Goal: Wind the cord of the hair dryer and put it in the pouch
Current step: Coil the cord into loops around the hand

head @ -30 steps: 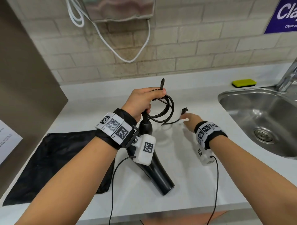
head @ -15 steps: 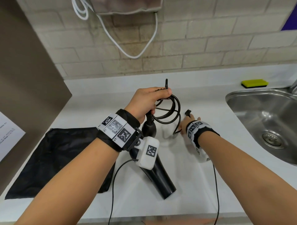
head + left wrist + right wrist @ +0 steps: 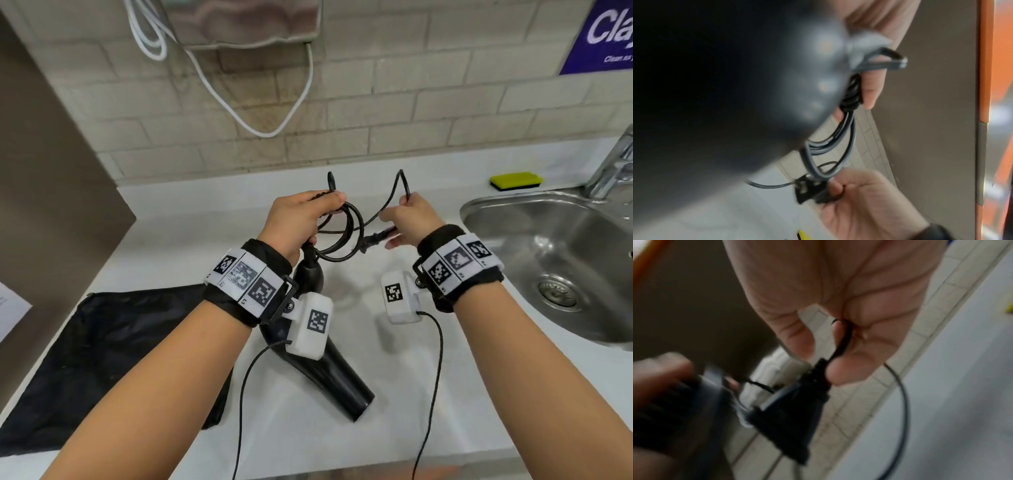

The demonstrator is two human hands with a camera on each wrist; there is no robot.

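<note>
Up off the counter comes the right hand [image 3: 407, 219], now pinching the cord [image 3: 346, 222] just behind its plug [image 3: 809, 191]. Left hand [image 3: 294, 222] clamps coils and hair dryer [image 3: 329, 363] handle together over the counter. Springy cord, probably. Pouch [image 3: 113, 356] lies near left.

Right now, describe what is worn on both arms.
Both forearms are bare. The left wrist and right wrist each wear a black band with white square-code tags, plus a white camera box trailing a thin black cable.
</note>
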